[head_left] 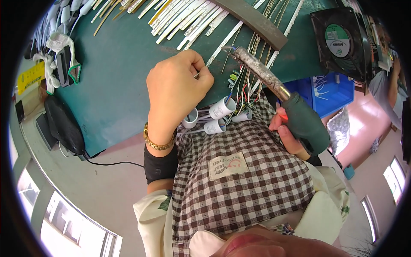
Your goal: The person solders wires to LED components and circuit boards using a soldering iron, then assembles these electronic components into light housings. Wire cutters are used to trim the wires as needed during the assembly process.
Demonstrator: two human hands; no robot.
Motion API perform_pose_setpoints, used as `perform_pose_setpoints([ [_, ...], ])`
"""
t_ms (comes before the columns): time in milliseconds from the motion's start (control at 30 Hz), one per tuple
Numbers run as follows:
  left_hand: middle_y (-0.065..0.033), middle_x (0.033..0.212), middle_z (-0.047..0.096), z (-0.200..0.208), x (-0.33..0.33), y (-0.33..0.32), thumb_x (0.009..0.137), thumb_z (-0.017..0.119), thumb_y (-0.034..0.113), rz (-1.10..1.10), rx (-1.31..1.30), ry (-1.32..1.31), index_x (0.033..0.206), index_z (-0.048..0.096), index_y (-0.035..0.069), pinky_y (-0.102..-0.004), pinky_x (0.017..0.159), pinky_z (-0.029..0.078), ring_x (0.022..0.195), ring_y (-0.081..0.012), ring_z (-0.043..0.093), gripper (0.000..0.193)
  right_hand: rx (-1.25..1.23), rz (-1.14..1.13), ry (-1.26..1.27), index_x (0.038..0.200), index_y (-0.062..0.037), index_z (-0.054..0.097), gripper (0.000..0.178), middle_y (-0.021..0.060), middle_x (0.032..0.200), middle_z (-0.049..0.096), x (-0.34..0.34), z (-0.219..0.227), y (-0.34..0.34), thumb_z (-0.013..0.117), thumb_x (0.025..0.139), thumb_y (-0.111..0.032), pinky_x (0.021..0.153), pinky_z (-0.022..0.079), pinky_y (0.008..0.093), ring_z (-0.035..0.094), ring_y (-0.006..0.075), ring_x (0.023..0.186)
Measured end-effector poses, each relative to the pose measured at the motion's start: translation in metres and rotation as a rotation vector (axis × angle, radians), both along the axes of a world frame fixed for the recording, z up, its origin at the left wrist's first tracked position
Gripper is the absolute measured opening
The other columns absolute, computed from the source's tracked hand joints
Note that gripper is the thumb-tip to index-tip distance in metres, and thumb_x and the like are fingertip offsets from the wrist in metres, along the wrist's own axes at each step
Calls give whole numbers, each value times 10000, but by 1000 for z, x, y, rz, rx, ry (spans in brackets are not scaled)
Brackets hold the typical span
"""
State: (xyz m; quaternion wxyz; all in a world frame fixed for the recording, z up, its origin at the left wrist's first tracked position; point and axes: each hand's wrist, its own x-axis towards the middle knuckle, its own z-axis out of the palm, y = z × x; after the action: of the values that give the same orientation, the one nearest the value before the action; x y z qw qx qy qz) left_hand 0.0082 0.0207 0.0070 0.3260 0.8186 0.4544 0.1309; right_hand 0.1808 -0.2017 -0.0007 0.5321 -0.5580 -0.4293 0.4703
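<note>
Right hand (292, 139): grip closed round the dark green handle of a soldering iron with a scorched metal barrel (257, 66). Iron points up and left; tip sits over a long pale strip (222, 44) at the far side of the left hand (can't tell if it touches).

Left hand (177, 79): back up, fingers curled, thumb against forefinger, so grip is narrow. Thin grey sliver shows by the thumb; can't tell if it's held. Gold-coloured bracelet (158, 144) on that wrist.

White plastic cylinders (222, 108) with wires lie in a cluster at the near edge, between the hands, by the brown-and-white checked apron (257, 188) (can't tell if table or cloth bears them). Small green circuit boards (234, 77) with red, white and blue leads are just beyond, left of the iron's barrel.

Green table (115, 85): more pale strips (184, 21) at the far side, thick dark brown bar (252, 21) across some, black square fan (340, 43) far right. Blue plastic bin (334, 103) near the right side.
</note>
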Motion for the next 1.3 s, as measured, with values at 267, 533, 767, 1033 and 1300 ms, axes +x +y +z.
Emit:
perform_pose_setpoints([
  [267, -51, 590, 618, 5, -1, 1, 694, 678, 129, -20, -15, 47, 711, 658, 85, -347, 509, 448, 547, -255, 606, 52, -68, -45, -106, 1131, -4, 513, 278, 84, 836, 585, -2, -10, -4, 598, 869, -37, 720, 503, 315, 584, 176, 765],
  [533, -44, 570, 603, 5, 1, 2, 684, 673, 123, -17, -30, 69, 690, 651, 83, -336, 503, 442, 524, -244, 590, 47, -5, -37, -41, 1331, -12, 418, 436, 89, 897, 535, 3, -10, -6, 557, 924, -86, 788, 484, 358, 545, 205, 835],
  [767, -53, 577, 603, 6, 2, 4, 696, 669, 116, -19, -43, 81, 705, 649, 75, -341, 513, 450, 531, -249, 594, 47, 135, -226, -29, 1139, 31, 564, 287, 66, 864, 600, 1, -17, -2, 606, 855, 27, 701, 528, 299, 605, 158, 745],
  [1033, -96, 663, 646, 4, -3, -3, 776, 672, 120, -49, 22, 29, 805, 645, 55, -364, 559, 481, 582, -268, 624, 76, 194, -231, -90, 1253, 48, 505, 378, 70, 900, 575, 12, -24, -12, 578, 885, 3, 697, 531, 317, 602, 172, 748],
  [1300, -24, 744, 652, 7, -13, -3, 899, 649, 78, 98, -481, -479, 946, 646, -34, -201, 581, 447, 645, -54, 575, 121, 121, -218, -45, 1282, -19, 410, 404, 81, 877, 527, 8, -26, -15, 568, 950, -185, 758, 477, 352, 539, 189, 812],
])
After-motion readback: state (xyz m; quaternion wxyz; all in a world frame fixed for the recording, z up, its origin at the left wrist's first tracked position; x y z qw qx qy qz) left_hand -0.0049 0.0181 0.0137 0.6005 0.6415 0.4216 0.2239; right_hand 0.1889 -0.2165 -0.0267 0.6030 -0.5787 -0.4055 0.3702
